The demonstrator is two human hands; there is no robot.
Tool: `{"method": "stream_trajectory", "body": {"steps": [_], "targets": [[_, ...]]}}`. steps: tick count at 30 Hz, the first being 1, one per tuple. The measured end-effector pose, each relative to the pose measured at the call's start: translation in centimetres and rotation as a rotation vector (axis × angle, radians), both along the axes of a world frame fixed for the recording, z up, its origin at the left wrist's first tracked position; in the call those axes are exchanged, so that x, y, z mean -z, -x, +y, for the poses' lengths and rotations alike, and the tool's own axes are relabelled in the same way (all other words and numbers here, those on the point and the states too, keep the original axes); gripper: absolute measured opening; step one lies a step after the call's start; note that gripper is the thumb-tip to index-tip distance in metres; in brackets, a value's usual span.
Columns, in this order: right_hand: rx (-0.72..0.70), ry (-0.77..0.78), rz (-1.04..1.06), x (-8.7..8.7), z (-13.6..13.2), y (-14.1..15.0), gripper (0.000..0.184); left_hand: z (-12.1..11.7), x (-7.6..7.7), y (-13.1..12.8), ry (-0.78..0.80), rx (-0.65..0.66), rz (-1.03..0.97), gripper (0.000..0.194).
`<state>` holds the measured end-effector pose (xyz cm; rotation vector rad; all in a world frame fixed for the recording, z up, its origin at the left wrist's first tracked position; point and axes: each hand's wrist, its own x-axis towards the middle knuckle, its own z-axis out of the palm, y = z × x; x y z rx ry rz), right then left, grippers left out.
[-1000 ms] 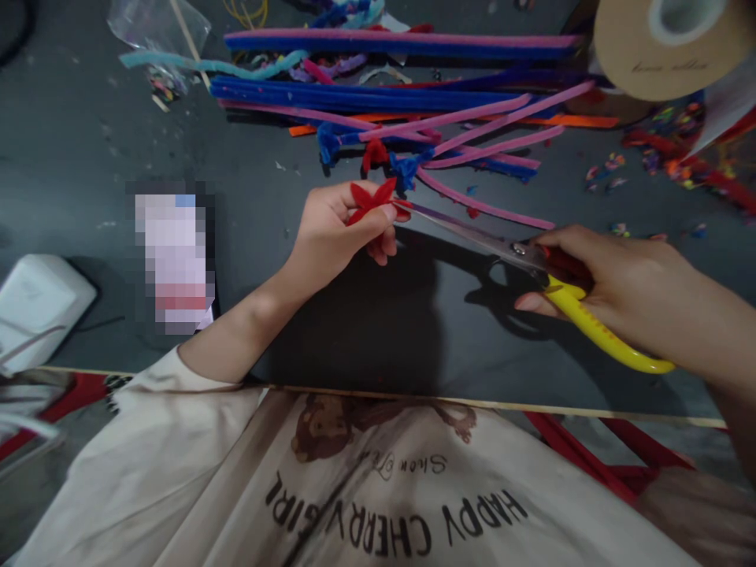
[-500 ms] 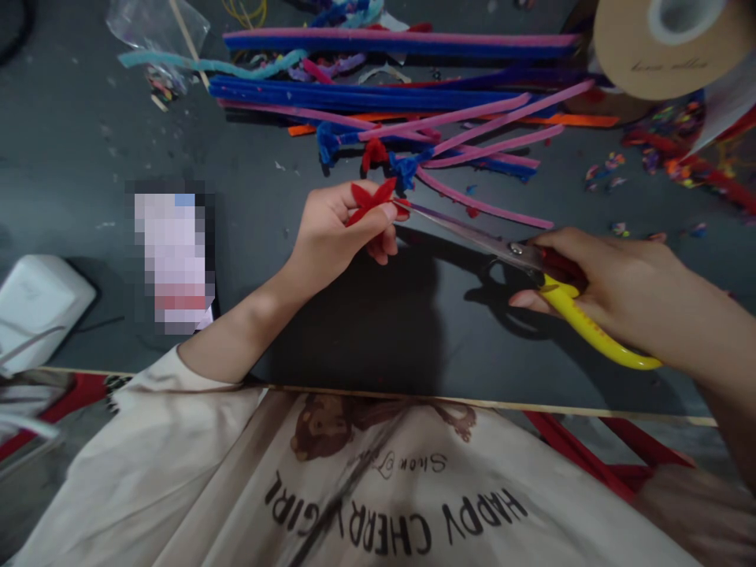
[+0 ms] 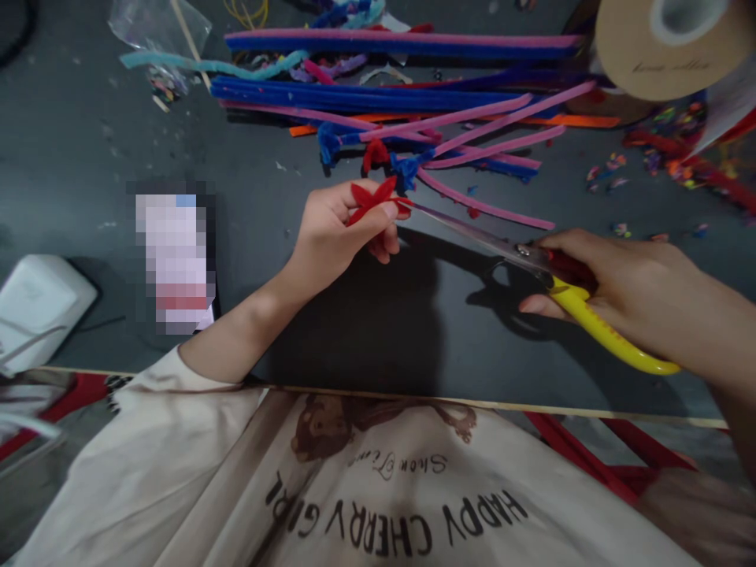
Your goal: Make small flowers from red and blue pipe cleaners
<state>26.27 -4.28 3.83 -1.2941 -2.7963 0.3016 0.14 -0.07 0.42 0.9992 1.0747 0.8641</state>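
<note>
My left hand (image 3: 336, 232) pinches a small red pipe-cleaner flower (image 3: 372, 198) between thumb and fingers above the dark table (image 3: 88, 157). My right hand (image 3: 626, 287) grips yellow-handled scissors (image 3: 531, 264); the long blades point left and their tips meet the flower's right edge beside my left fingertips. Both hands hover over the table's near middle.
A pile of blue, pink, orange and teal pipe cleaners (image 3: 383, 98) lies across the back. A ribbon spool (image 3: 667, 43) sits at the top right with coloured scraps (image 3: 667, 161) below it. A white box (image 3: 38, 307) and a blurred object (image 3: 174, 260) sit left. A plastic bag (image 3: 157, 27) lies top left.
The right hand with the scissors drew slightly left, then shifted back right. The left hand and flower stayed still.
</note>
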Motion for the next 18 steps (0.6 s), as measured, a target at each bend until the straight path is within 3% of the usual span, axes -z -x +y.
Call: {"method": "stream_trajectory", "body": {"steps": [12,18], "targets": [[0.053,0.060,-0.017,0.36,-0.11,-0.71,0.049,-0.10,-0.08,-0.03,0.009,-0.012,0.011,0.014],[0.096,0.132,-0.039,-0.16,-0.04,-0.71,0.062,-0.14,-0.21,0.07,-0.008,0.016,0.043,0.014]]}}
